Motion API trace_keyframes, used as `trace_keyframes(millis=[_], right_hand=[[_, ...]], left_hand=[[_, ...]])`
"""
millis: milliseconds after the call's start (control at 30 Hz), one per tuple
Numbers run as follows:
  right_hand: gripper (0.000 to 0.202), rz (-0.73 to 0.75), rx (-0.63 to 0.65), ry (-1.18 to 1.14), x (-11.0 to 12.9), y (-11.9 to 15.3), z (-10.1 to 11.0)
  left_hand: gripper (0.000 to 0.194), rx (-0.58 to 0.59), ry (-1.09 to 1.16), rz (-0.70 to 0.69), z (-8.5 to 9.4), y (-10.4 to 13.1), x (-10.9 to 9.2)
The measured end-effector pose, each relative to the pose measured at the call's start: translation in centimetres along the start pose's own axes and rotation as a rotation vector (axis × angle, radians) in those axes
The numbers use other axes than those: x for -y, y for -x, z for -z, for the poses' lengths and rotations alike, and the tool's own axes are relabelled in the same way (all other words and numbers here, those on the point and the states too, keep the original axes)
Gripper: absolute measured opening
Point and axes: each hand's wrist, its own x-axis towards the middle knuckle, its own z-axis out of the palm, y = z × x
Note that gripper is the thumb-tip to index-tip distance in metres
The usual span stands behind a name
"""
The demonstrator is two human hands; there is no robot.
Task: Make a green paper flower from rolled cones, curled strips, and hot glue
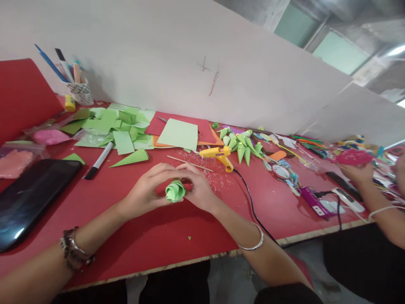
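Observation:
Between my two hands is a rolled green paper cone (175,191), its layered open end turned toward me. My left hand (148,188) grips it from the left, thumb below and fingers over the top. From the right, my right hand (200,189) closes on the same roll, and its fingertips are partly hidden behind it. Just beyond my hands lies a thin wooden stick (190,163). A yellow glue gun (218,155) rests to the right of it. Left of the stick is a flat green paper cone (131,158).
Green paper pieces (123,122) pile up at the back left, near a pen cup (80,92). A marker (98,160) and a black phone-like slab (38,198) lie left. Finished green cones (242,143) cluster behind the glue gun. At right, another person's hand (360,173) holds something pink.

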Motion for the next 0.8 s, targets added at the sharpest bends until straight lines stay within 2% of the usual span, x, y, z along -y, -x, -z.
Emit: trace_keyframes(millis=[167, 300, 400, 700, 800], right_hand=[[0.015, 0.012, 0.068, -0.030, -0.11, 0.08, 0.02], [0.008, -0.012, 0.111, 0.015, -0.19, 0.14, -0.04], [0.006, -0.010, 0.133, 0.035, -0.11, 0.14, -0.07], [0.019, -0.040, 0.103, 0.063, 0.33, -0.03, 0.04], [0.024, -0.039, 0.071, 0.065, 0.26, 0.02, 0.06]], left_hand=[[0.027, -0.016, 0.012, -0.029, 0.12, -0.06, -0.10], [0.032, -0.024, 0.022, -0.033, 0.11, -0.05, 0.03], [0.026, -0.036, 0.026, -0.049, 0.09, -0.01, 0.09], [0.031, -0.149, 0.022, -0.039, 0.23, 0.30, 0.04], [0.031, -0.139, -0.001, -0.044, 0.20, 0.32, 0.07]])
